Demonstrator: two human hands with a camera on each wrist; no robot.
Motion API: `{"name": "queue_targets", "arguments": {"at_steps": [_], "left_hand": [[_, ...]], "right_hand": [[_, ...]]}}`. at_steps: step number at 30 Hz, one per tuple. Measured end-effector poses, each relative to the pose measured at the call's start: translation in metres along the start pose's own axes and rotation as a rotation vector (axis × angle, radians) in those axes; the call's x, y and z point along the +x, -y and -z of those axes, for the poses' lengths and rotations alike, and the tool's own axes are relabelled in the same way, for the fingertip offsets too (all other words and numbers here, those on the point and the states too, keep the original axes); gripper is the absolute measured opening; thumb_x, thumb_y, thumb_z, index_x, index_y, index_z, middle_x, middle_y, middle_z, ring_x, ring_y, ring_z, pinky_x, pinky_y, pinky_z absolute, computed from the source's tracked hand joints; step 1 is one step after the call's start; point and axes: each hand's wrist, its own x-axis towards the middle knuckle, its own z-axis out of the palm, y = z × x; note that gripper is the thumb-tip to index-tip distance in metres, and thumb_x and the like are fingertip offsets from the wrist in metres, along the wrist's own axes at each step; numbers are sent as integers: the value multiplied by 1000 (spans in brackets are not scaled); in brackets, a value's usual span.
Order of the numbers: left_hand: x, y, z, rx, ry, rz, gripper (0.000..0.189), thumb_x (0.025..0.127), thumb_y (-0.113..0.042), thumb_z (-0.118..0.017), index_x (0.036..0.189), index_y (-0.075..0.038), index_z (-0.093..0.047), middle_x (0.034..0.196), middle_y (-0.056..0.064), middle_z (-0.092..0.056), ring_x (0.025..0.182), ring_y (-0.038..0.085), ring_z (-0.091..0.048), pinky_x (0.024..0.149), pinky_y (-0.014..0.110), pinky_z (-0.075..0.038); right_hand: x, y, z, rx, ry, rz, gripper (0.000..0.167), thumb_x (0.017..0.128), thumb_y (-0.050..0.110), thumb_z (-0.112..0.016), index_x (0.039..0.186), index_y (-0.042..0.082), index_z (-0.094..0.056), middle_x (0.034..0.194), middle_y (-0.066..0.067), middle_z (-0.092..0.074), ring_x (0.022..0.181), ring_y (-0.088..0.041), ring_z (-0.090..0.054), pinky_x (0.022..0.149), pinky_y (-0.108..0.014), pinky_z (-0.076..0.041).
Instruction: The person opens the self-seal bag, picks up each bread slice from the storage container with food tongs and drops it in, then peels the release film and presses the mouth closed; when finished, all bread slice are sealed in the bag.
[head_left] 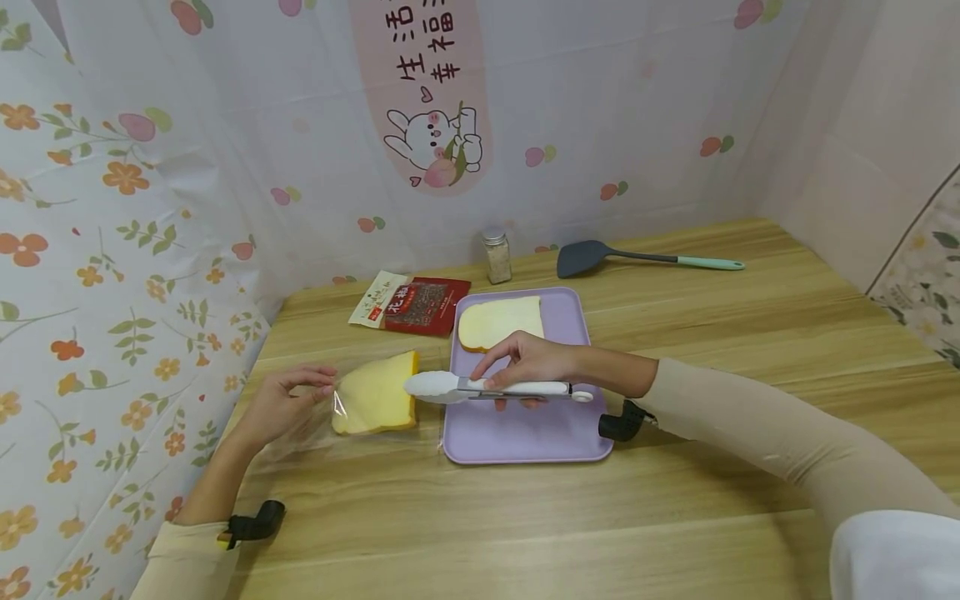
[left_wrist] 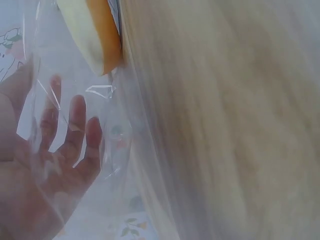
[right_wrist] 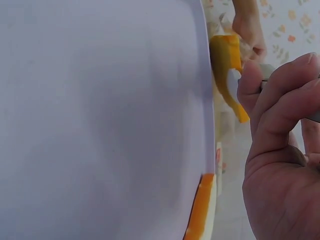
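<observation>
A bread slice [head_left: 378, 393] with a yellow crust lies in a clear plastic bag [head_left: 340, 405] left of the tray. My left hand [head_left: 288, 402] pinches the bag's left end; in the left wrist view, its other fingers [left_wrist: 75, 125] spread behind the film. My right hand [head_left: 525, 362] grips white-tipped tongs [head_left: 542, 388] over the lilac tray [head_left: 517, 437]. The tong tips point left and overlap the slice's right edge in the head view. Another bread slice [head_left: 498, 321] lies on the tray's back part.
A red and cream spice packet [head_left: 423, 307] lies behind the bagged bread. Behind the tray stands a small glass jar [head_left: 497, 257] with a metal lid. A dark spatula [head_left: 585, 258] with a mint handle end lies to its right. A printed curtain [head_left: 300, 125] hangs along the back.
</observation>
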Motion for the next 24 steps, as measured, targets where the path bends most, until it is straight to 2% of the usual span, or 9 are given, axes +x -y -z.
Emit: {"name": "queue_targets", "arguments": {"at_steps": [7,13,19,24], "left_hand": [[0,3,2,37,-2,26,15,95,-9,-68,101,3,-74,123,24,-63,105,-10,-53,73,24,-54],[2,3,1,28,-5,28,14,94,-9,-68,99,3,-75,121,23,-63,103,-9,-54,73,22,-54],[0,-1,0,28,-29,23,16,95,-8,-68,99,6,-74,121,24,-64,111,-6,-49,88,17,-45],[0,-3,0,38,-56,20,17,94,-8,-68,101,7,-74,121,23,-64,110,-5,-51,87,18,-44]], "right_hand": [[-2,-1,2,22,-9,11,32,93,11,-69,123,1,-67,81,-25,-71,43,-17,-53,41,-27,-44],[0,-2,0,58,-14,9,33,93,11,-70,123,0,-66,81,-25,-71,42,-17,-54,40,-26,-43],[5,-2,-5,22,-37,-30,32,92,12,-70,123,4,-68,80,-24,-72,42,-17,-53,40,-26,-42],[8,-2,-8,22,-38,-32,32,92,13,-70,123,5,-69,79,-22,-72,41,-17,-53,39,-26,-41]]}}
